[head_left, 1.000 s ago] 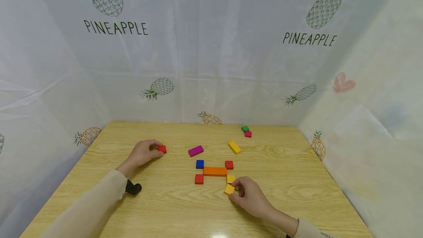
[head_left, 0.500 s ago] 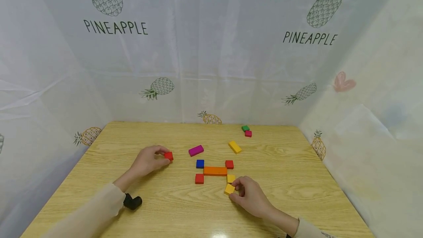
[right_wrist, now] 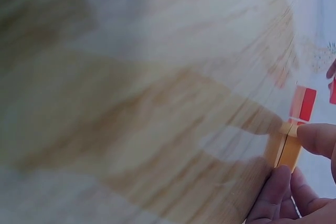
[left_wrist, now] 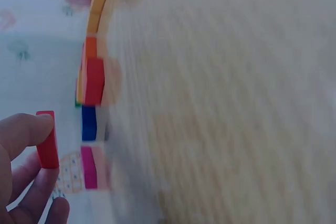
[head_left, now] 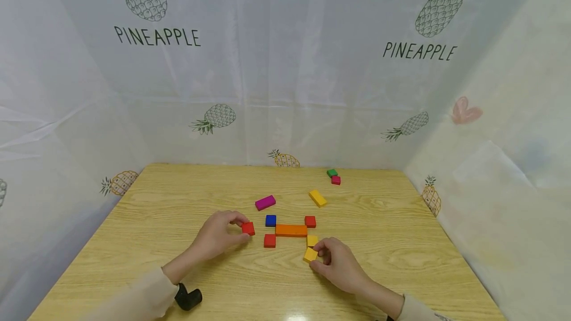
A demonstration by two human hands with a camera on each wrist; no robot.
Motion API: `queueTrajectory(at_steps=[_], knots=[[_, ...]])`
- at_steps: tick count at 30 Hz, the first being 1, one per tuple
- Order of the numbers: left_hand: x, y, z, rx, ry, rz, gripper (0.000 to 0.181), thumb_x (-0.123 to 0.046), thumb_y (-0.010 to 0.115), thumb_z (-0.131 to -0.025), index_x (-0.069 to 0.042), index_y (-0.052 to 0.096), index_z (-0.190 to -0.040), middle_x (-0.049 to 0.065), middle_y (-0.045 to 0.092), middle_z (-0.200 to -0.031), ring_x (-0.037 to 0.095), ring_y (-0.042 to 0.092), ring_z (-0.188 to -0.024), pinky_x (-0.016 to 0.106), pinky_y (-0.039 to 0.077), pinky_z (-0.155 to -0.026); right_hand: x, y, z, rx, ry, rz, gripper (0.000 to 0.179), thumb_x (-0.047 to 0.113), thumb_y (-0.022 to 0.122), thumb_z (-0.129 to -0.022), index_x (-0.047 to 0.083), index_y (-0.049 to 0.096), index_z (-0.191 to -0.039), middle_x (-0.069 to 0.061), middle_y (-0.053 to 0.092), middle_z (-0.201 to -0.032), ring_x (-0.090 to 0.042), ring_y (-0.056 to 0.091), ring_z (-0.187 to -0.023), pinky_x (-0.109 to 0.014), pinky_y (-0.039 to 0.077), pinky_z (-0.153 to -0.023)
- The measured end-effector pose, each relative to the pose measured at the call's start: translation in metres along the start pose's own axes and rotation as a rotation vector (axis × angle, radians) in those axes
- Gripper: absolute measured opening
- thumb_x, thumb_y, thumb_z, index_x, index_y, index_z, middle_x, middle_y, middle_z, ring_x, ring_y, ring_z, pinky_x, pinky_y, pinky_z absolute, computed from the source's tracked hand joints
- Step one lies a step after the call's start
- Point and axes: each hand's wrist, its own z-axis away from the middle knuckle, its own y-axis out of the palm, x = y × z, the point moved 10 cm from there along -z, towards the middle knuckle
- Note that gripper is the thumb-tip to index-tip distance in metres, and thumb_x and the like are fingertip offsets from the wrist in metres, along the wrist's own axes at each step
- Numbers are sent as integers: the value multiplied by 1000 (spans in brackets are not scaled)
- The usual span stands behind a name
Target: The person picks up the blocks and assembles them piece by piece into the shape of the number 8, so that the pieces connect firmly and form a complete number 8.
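Left hand [head_left: 218,236]: thumb and fingers pinch a red square block [head_left: 248,229]; in the left wrist view the block shows apart from the bench [head_left: 392,202]. Right hand [head_left: 341,266]: thumb and fingers pinch a yellow square block [head_left: 310,255], turned at an angle, low at the bench surface. The hands are apart from each other.

Just beyond the right fingertips lies a second yellow square [head_left: 312,240]; the held yellow piece is right beside it, contact not confirmed. An orange bar [head_left: 291,231] lies lengthwise between the hands, the second yellow square at its corner closest to the right hand. At the bar's end facing the left hand are a blue square [head_left: 270,220] and, nearer the person, a near red square [head_left: 269,240]. A far red square [head_left: 310,221] sits at the remaining corner, beyond the right hand.

Farther out, ahead of the left hand, lies a purple block [head_left: 265,202]; ahead of the right hand, a yellow oblong block [head_left: 318,198]. Farthest beyond the right hand, a green block [head_left: 332,173] and a pinkish-red block [head_left: 336,180] lie close together.
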Motion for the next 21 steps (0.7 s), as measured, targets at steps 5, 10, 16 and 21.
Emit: queueTrajectory(at_steps=[5, 10, 16, 21], knots=[[-20, 15, 9, 19, 28, 3, 27, -29, 93, -83, -28, 78, -106, -17, 71, -99, 18, 62, -101, 45, 50, -91, 0, 0, 0, 1, -7, 5, 28, 18, 86, -91, 5, 69, -109, -4, 63, -98, -9, 55, -80, -22, 50, -69], [-33, 26, 15, 22, 30, -2, 27, -30, 94, -81, -29, 78, -103, -19, 70, -95, 17, 60, -98, 40, 48, -84, -1, 0, 0, -4, -10, 11, 28, 18, 86, -91, 6, 69, -108, -3, 63, -98, -9, 55, -79, -22, 50, -68], [-46, 37, 20, 29, 57, -38, 29, -30, 94, -79, -29, 78, -103, -20, 69, -92, 15, 60, -94, 34, 48, -79, -1, 0, 0, -7, -9, 5, 28, 17, 86, -90, 6, 69, -109, -3, 63, -98, -9, 55, -79, -22, 50, -68], [-53, 47, 23, 42, 71, -70, 29, -29, 95, -78, -28, 78, -100, -19, 68, -90, 14, 59, -92, 34, 48, -78, -1, 0, 0, -9, -11, 11, 28, 18, 87, -90, 6, 69, -109, -2, 63, -97, -9, 55, -79, -22, 50, -69]])
